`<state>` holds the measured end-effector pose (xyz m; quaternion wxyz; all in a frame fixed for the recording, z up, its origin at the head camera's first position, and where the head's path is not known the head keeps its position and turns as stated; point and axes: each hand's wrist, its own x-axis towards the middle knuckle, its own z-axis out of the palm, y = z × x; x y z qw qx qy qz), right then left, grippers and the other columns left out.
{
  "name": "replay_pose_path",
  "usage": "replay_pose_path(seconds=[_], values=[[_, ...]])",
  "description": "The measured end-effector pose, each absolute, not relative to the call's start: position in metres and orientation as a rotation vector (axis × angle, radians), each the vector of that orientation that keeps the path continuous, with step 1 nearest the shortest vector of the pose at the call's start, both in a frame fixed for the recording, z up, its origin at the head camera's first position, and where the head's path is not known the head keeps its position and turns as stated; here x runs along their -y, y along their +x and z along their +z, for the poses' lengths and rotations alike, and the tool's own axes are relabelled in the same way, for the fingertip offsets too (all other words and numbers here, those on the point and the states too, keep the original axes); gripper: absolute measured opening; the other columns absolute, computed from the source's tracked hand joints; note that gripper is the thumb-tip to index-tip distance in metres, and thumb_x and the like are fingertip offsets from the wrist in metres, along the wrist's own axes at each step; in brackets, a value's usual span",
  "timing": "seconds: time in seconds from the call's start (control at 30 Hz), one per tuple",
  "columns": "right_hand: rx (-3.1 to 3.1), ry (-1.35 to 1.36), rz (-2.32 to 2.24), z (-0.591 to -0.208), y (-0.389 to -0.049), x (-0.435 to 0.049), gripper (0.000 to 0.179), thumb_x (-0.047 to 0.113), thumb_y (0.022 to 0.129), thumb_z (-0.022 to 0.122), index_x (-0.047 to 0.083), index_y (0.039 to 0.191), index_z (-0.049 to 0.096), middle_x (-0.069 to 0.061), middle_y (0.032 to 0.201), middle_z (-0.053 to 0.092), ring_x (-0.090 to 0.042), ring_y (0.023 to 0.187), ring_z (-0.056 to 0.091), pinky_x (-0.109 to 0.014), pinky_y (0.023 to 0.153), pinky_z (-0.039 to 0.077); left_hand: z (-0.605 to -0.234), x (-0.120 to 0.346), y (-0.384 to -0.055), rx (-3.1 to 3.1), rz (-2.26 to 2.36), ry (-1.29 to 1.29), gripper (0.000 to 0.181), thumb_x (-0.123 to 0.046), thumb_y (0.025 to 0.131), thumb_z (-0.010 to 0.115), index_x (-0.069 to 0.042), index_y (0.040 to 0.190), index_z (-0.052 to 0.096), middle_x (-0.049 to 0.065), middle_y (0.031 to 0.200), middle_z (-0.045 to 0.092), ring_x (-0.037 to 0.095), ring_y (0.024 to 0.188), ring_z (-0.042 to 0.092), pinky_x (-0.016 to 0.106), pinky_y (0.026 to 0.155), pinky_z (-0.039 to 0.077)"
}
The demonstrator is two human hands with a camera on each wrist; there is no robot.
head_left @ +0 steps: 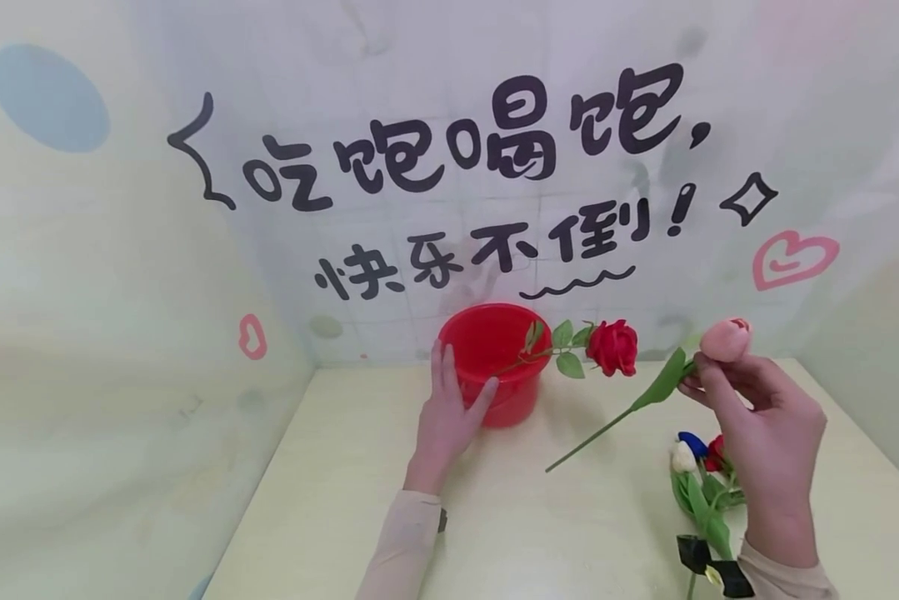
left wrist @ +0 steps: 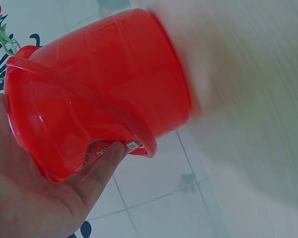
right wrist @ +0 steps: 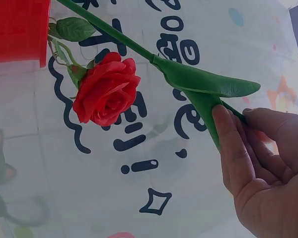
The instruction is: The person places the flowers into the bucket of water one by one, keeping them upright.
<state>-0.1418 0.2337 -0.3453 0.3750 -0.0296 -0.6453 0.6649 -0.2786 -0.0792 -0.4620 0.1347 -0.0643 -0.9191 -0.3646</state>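
Observation:
A red plastic bucket (head_left: 511, 402) stands near the back of the table, its handle (left wrist: 97, 101) hanging along the outside. My left hand (head_left: 452, 417) holds it by the near left side, fingers at the rim and thumb against the outer wall by a label. One red rose (head_left: 612, 347) leans out over the bucket's right rim, its lower stem inside. With my right hand (head_left: 767, 433) I pinch a pink tulip (head_left: 726, 340) just below the bloom. The tulip's green stem (right wrist: 116, 37) slants down to the left, in front of the rose.
More artificial flowers lie at the right of the table by my right forearm, among them a white bloom (head_left: 683, 457), a blue bloom (head_left: 692, 444) and a red bloom (head_left: 715, 454). A printed cloth (head_left: 389, 325) with black writing hangs behind the table (head_left: 329, 500).

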Motion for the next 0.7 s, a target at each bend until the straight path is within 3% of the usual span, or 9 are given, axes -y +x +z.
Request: replay_pose_path(seconds=[0.7], values=[[1.373,0.062,1.851,-0.339,-0.154,-0.221,0.025,-0.007,0.090,0.078,-0.018,0.112,0.071,-0.015,0.089,0.076,-0.017,0.073,0.078,-0.030,0.071,0.061,-0.461,0.080,-0.277,2.663,-1.040,-0.199,0.110,-0.067,0.094,0.067,-0.023,0.171,0.002,0.003,0.172,0.022,0.032,0.112,0.069,0.046,0.088,0.063]])
